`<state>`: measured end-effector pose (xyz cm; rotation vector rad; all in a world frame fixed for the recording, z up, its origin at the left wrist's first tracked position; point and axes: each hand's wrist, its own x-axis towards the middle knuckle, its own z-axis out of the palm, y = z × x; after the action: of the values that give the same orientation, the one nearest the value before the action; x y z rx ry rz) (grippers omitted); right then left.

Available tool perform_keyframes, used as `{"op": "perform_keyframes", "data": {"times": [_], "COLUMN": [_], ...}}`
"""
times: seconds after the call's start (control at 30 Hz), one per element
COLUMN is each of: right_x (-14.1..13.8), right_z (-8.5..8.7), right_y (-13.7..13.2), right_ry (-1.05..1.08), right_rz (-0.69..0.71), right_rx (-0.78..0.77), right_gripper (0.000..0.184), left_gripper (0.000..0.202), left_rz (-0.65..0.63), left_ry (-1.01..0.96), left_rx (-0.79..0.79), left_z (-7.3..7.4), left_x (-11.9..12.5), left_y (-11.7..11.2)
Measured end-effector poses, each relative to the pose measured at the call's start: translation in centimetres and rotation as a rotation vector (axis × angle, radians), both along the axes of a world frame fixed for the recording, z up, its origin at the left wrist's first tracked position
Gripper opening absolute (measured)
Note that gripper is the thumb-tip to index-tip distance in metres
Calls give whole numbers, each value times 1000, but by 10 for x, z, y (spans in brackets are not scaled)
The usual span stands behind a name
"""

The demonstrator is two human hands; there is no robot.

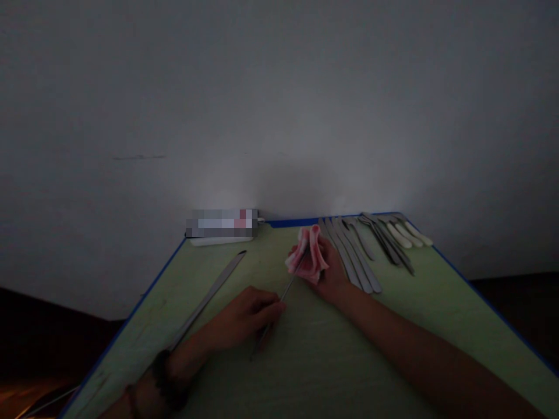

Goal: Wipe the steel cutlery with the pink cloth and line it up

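Observation:
My left hand (244, 317) rests on the green table (332, 355) with its fingers closed round the handle of a slim metal piece of cutlery (279, 302). The far end of that piece runs into a crumpled pink cloth (308, 256). My right hand (332, 270) is wrapped round the cloth and holds it against the metal. The light is dim and the type of cutlery is hard to make out.
A row of several metal knives and utensils (353, 256), some with white handles (406, 234), lies at the back right. A long metal knife (209, 294) lies to the left. A white box (220, 228) stands at the back edge by the wall.

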<state>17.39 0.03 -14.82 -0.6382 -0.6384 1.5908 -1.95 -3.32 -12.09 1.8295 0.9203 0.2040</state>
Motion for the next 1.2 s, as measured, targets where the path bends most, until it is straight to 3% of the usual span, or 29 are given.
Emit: {"op": "perform_keyframes", "data": {"times": [0.1, 0.33, 0.6, 0.77, 0.97, 1.2], "right_x": [-5, -12, -7, -6, -8, -6], "right_z": [-2, -1, 3, 1, -4, 3], "right_y": [-3, -11, -4, -4, -7, -6], "right_ry": [-5, -75, 146, 97, -37, 158], "right_rz": [77, 86, 81, 108, 186, 151], "right_rx": [-71, -67, -177, -157, -27, -160], "right_gripper": [35, 38, 39, 35, 34, 32], "left_gripper": [49, 48, 45, 43, 45, 52], "left_rz": [40, 132, -92, -137, -32, 134], "left_ry": [-15, -43, 66, 75, 77, 99], "left_rx": [-49, -87, 175, 226, 162, 51], "left_z": [0, -2, -4, -7, -1, -3], "left_x": [6, 8, -8, -11, -1, -2], "left_y": [-2, -4, 2, 2, 0, -2]}}
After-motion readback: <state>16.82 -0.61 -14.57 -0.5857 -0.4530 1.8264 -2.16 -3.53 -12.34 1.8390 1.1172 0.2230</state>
